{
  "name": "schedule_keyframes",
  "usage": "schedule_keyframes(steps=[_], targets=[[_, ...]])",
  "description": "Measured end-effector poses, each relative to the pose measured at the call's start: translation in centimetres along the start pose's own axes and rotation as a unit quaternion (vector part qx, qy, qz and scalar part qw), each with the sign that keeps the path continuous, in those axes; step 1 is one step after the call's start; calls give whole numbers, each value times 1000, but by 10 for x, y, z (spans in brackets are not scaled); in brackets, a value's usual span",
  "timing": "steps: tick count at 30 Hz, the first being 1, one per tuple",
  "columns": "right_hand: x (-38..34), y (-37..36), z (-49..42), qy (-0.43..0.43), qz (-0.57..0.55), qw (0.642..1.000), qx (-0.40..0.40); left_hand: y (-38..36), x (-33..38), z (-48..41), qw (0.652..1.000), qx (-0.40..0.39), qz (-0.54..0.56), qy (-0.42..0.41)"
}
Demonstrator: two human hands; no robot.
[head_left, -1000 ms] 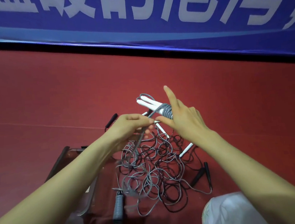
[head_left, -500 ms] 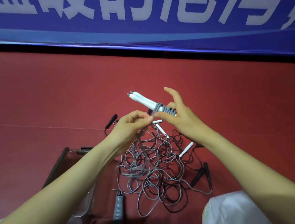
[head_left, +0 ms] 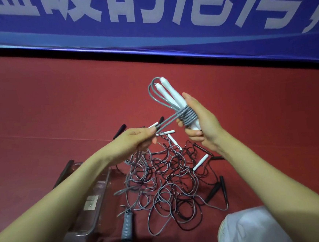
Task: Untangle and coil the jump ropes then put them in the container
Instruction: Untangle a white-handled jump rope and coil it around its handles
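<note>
Grey cord [head_left: 189, 116], smooth and rubbery-looking, sits in tight rings round a pair of tapered white handles [head_left: 169, 93]. In the head view, the right hand [head_left: 202, 123] clasps that bundle. The left hand [head_left: 137, 141] pinches the taut doubled strand leading off the rings.

The strand seems to run on into the pile of ropes [head_left: 165, 179] on the red floor. A hard pull could cinch a knot or drag other ropes up with it. If the pinch slackens, the rings may spring loose (the cord looks stiff).

The clear container [head_left: 100, 184] lies at the left, partly under the left forearm and apart from the bundle. The loose loops are thin, grey and glossy black. A ribbed grey handle [head_left: 127, 226] lies near the container, and slim black handles [head_left: 215, 189] lie at the right.
</note>
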State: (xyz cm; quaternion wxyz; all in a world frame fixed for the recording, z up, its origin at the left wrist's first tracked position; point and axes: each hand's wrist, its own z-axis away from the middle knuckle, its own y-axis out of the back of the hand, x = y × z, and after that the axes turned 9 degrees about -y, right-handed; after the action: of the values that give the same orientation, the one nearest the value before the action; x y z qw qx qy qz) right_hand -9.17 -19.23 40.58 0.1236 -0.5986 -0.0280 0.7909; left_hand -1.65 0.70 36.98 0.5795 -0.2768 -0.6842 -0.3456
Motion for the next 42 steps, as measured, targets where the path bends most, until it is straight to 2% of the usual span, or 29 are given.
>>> schedule_keyframes(steps=[2, 6, 8, 9, 11, 12, 14, 15, 16, 18, 20, 21, 24, 27, 30, 34, 36, 38, 39, 40, 42], targets=[[-5, 2, 6, -34, -23, 996, -85, 15, -5, 0, 999, 8, 5, -31], [-4, -7, 18, -108, 3, 963, -247, 18, 2, 0, 999, 13, 30, -29], [-1, -7, 17, -145, 12, 949, -281, 19, -1, -4, 999, 26, 35, -18], [0, -7, 17, -165, 17, 942, -292, 33, -21, -7, 999, 40, -6, 1], [0, -7, 19, -205, 58, 932, -291, 66, -72, -18, 992, 39, -61, 99], [1, -8, 20, -220, 104, 930, -277, 70, -79, -22, 987, 22, -49, 153], [-1, -11, 22, -216, 249, 919, -215, 53, -47, -15, 994, 22, -29, 104], [0, -13, 22, -196, 340, 904, -168, 31, -12, -8, 997, -3, -34, 72], [2, -14, 21, -165, 435, 879, -109, 20, 3, -9, 998, 0, -45, 38], [9, -15, 17, -84, 589, 804, 16, 6, 15, -11, 1000, -7, -19, 17], [20, -16, 12, -10, 659, 744, 110, -1, 13, -12, 1000, 9, 29, 8], [21, -16, 10, 18, 665, 732, 146, -6, 13, -11, 998, 16, 63, 14], [18, -10, 4, 92, 620, 750, 211, -15, 17, -12, 985, 39, 159, 44], [12, -9, 6, 147, 573, 784, 188, -14, 13, -12, 975, 28, 200, 90], [9, -10, 9, 153, 545, 807, 167, -10, 15, -11, 982, 7, 172, 74], [7, -10, 10, 149, 527, 819, 174, -3, 18, -8, 997, 8, 80, 19], [9, -11, 10, 149, 525, 820, 174, -4, 21, -5, 999, 25, -43, -13], [10, -13, 9, 144, 509, 830, 175, -7, 22, -3, 976, 61, -202, -53], [10, -13, 8, 145, 496, 838, 179, -10, 22, -3, 966, 83, -234, -74], [10, -13, 7, 147, 481, 844, 184, -15, 23, -2, 965, 105, -223, -88], [10, -13, 5, 162, 459, 852, 193, -24, 23, -3, 985, 143, -72, -69]])
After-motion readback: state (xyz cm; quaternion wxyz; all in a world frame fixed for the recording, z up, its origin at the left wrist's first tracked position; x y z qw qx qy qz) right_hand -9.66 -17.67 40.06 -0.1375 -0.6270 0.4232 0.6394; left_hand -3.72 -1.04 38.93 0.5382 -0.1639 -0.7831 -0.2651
